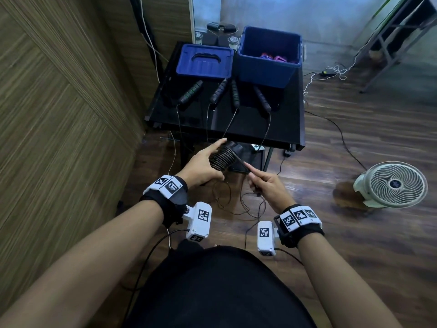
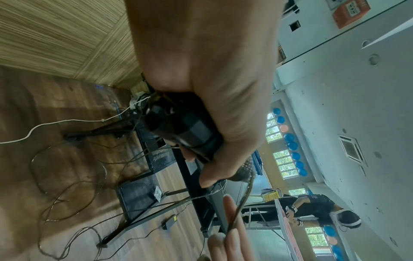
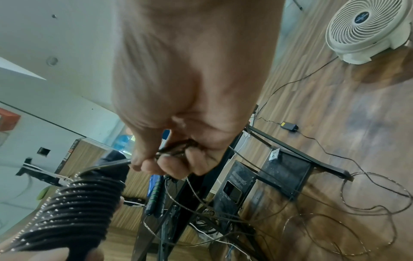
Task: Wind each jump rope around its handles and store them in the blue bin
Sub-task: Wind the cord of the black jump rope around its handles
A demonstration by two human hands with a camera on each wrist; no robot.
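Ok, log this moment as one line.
step: winding rope | left hand: grips handles with coil | right hand: pinches rope | table: four handles left | bin: open

Dark wood-plank floor [image 1: 354,143], glossy, with blurry light patches. Left side: wood-grain wall panelling [image 1: 59,102] with diagonal seams. Black tabletop [image 1: 227,124] on thin black metal legs stands ahead, against a pale wall [image 1: 319,15]. White floor fan [image 1: 391,184] on the floor well to the right. Black and white cables [image 1: 331,72] trail across the floor near the tabletop's right edge. Grey metal frame [image 1: 387,43] far right. Left wrist view shows windows [image 2: 283,159] and a white ceiling [image 2: 357,106].
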